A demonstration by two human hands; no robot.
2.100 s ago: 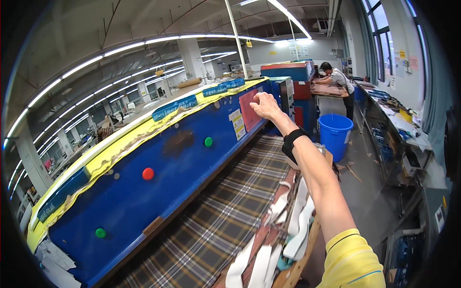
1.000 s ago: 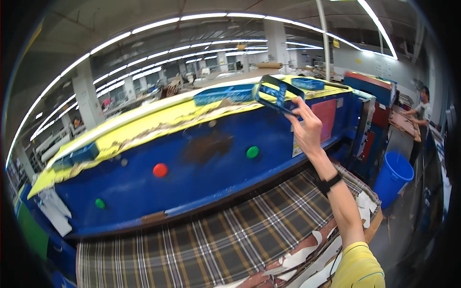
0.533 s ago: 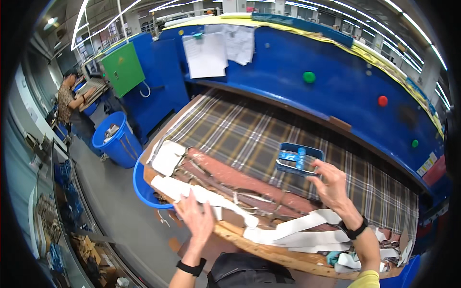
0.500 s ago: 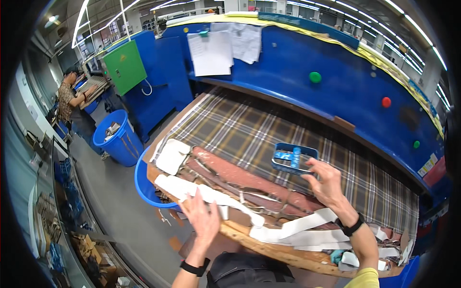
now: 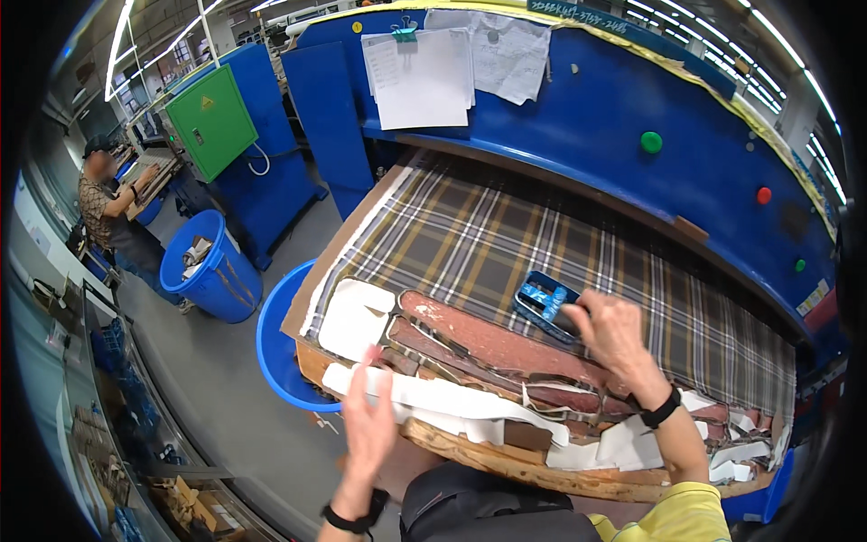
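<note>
My right hand (image 5: 616, 339) pinches the near right edge of a blue cutting die (image 5: 547, 305), a small rounded metal frame with crossbars. The die rests on or just above dark plaid fabric (image 5: 461, 221) with white and mustard lines; which of these, I cannot tell. My left hand (image 5: 368, 425) has its fingers apart at the left end of a long white strip (image 5: 452, 398). Its fingertips overlap the strip, but a grip does not show. Between the fabric and the near edge lies a worn reddish board (image 5: 501, 340), with thin plaid offcuts along it.
A blue press (image 5: 560, 113) with a green button (image 5: 651, 142) and a red button (image 5: 764, 195) spans the far side. Blue bins stand below the table's left corner (image 5: 287, 339) and farther left (image 5: 212, 275). Another person (image 5: 113, 212) works at far left. White scraps (image 5: 623, 447) line the near edge.
My view has shifted, moving the scene within the picture. The die has turned in my right hand. Near the table's front edge, the white pieces lie differently.
</note>
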